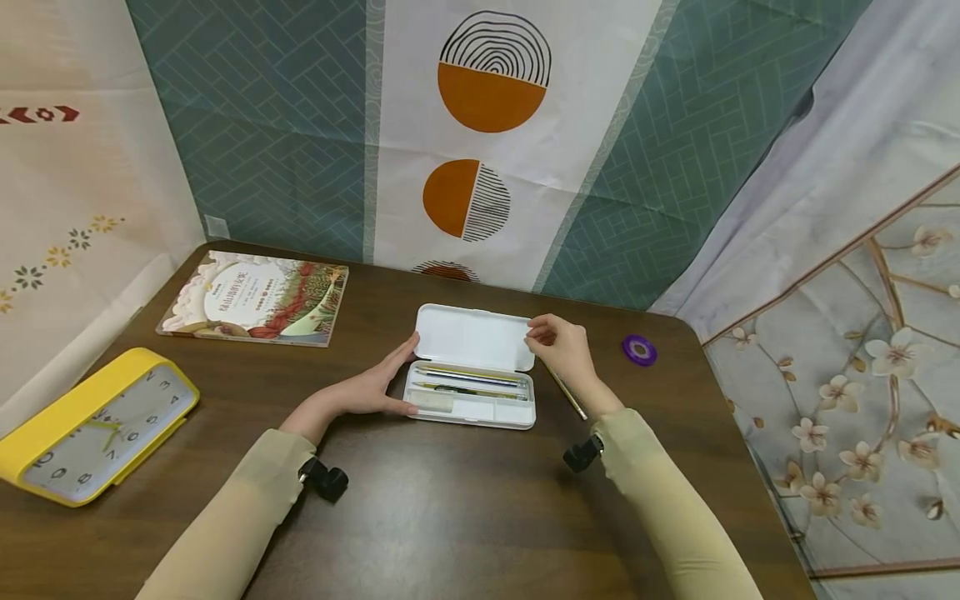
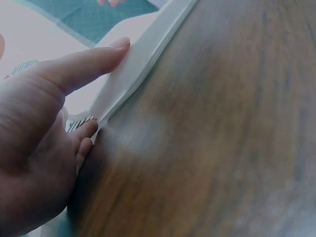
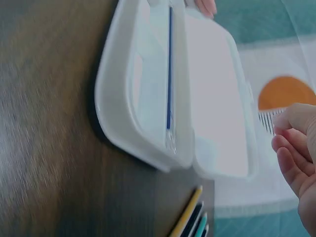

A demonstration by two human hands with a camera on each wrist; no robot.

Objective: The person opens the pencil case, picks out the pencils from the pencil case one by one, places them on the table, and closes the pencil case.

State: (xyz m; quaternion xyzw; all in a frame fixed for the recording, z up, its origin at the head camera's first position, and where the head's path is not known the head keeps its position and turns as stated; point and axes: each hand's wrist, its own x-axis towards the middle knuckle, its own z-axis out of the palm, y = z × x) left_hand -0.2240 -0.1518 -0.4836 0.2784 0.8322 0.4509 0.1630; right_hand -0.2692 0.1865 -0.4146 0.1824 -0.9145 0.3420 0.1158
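An open white pencil case (image 1: 517,425) lies on the table with its lid (image 1: 472,335) folded back flat. Several pencils (image 1: 468,377) rest in its long compartment, and a whitish eraser (image 1: 430,402) sits at the front left. My left hand (image 1: 360,390) rests against the case's left end, thumb at the front corner, fingers extended toward the lid. At the lid's far right corner is my right hand (image 1: 566,346), its fingers loosely bent. The right wrist view shows no object between those fingers. Beside the case's right end lie several loose pencils (image 3: 187,210), partly hidden by my right hand in the head view.
A purple round object (image 1: 640,350) lies right of my right hand. At the back left is a picture-covered book (image 1: 258,298). A yellow clock (image 1: 97,425) stands at the left. Curtains hang behind the table and along its right side.
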